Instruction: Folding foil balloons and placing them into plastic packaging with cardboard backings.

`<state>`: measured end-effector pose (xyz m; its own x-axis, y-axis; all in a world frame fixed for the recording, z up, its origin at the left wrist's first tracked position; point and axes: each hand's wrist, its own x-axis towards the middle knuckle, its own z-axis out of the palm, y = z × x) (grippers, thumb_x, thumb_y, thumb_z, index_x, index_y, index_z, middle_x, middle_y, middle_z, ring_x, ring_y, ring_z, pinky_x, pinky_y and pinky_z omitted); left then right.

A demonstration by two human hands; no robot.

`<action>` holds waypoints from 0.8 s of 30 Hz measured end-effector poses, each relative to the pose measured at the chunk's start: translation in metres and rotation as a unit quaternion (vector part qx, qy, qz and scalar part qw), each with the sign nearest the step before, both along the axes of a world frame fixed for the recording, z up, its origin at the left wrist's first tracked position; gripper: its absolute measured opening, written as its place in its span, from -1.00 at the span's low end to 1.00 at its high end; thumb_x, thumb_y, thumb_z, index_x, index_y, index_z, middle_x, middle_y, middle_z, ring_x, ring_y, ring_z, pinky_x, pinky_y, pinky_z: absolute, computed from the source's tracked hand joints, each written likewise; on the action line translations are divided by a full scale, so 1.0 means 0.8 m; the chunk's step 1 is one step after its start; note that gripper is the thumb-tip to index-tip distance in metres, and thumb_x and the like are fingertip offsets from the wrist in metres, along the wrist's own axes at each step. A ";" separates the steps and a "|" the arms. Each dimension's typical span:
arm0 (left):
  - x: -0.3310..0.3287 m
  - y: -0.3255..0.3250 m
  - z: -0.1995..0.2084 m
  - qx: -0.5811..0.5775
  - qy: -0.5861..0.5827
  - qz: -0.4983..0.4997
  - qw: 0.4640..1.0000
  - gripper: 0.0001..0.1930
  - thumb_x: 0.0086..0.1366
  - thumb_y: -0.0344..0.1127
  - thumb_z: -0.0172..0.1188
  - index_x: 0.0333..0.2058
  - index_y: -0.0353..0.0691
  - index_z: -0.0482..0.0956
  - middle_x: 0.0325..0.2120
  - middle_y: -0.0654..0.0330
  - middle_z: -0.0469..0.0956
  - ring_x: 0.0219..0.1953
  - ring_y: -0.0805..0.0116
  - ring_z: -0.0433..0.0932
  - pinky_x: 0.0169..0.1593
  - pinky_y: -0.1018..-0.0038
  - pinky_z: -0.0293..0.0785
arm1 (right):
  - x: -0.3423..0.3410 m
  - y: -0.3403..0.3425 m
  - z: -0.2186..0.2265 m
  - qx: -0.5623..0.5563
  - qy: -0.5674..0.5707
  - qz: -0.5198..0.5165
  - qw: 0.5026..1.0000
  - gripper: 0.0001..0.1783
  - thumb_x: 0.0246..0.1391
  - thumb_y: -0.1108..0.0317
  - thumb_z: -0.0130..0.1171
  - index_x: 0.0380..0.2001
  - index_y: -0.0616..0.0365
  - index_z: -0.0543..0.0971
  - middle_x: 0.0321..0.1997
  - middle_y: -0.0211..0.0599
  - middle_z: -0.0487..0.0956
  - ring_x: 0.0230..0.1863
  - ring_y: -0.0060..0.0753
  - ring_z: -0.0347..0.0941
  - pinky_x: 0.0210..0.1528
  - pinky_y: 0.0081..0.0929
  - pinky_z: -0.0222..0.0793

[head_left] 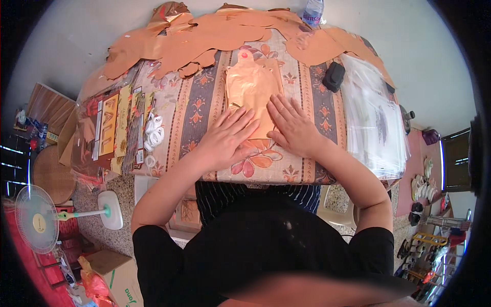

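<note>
A shiny copper-gold sheet or flat bag [248,84] lies flat in the middle of the patterned tablecloth, with a tab and a small red round spot at its far end. Its near part is partly hidden by my hands. My left hand [225,138] rests palm down over its near left edge, fingers stretched. My right hand [296,130] lies flat on its right side, fingers out and thumb apart. Neither hand grips anything. More copper-coloured pieces with scalloped edges [204,38] spread along the table's far side.
On the right are stacked clear plastic sleeves [376,123] and a black object [334,77]. To the left are printed cards [108,125] and bundled white cord [154,132]. A plastic bottle [313,13] stands at the back. A fan [38,220] is at the lower left.
</note>
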<state>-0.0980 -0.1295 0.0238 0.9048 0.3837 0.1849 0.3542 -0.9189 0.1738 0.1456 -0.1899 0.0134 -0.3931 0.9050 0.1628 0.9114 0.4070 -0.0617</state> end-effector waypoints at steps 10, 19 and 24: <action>-0.055 0.009 0.001 -0.109 -0.106 0.146 0.978 -0.38 0.31 -0.11 0.05 0.25 -0.32 0.19 0.29 -0.01 0.16 0.35 0.09 0.08 0.37 0.16 -0.05 | -0.007 -0.009 -0.002 0.031 -0.027 -0.051 0.998 -0.19 0.21 -0.10 -0.15 0.30 0.36 0.10 0.41 0.08 0.06 0.47 -0.03 -0.13 0.45 -0.06 -0.34; -0.046 0.036 -0.003 -0.022 -0.058 0.070 0.996 -0.52 0.34 -0.28 -0.04 0.18 -0.37 0.28 0.26 0.01 0.21 0.37 0.11 0.05 0.37 0.16 -0.06 | -0.005 -0.010 -0.002 0.021 0.002 -0.047 0.999 -0.19 0.19 -0.07 -0.08 0.30 0.35 0.10 0.41 0.10 0.05 0.47 0.00 -0.14 0.44 -0.09 -0.31; -0.032 0.051 0.001 -0.025 -0.056 0.002 0.998 -0.57 0.28 -0.33 -0.02 0.11 -0.33 0.35 0.21 -0.03 0.28 0.35 0.07 0.08 0.36 0.13 -0.05 | -0.006 -0.010 0.000 0.020 0.008 -0.047 0.999 -0.19 0.19 -0.07 -0.08 0.30 0.33 0.10 0.41 0.09 0.04 0.47 0.00 -0.15 0.45 -0.10 -0.30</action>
<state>-0.1237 -0.0890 0.0243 0.8777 0.3992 0.2649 0.3347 -0.9066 0.2571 0.1408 -0.1979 0.0133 -0.3037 0.9304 0.2052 0.9448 0.3219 -0.0610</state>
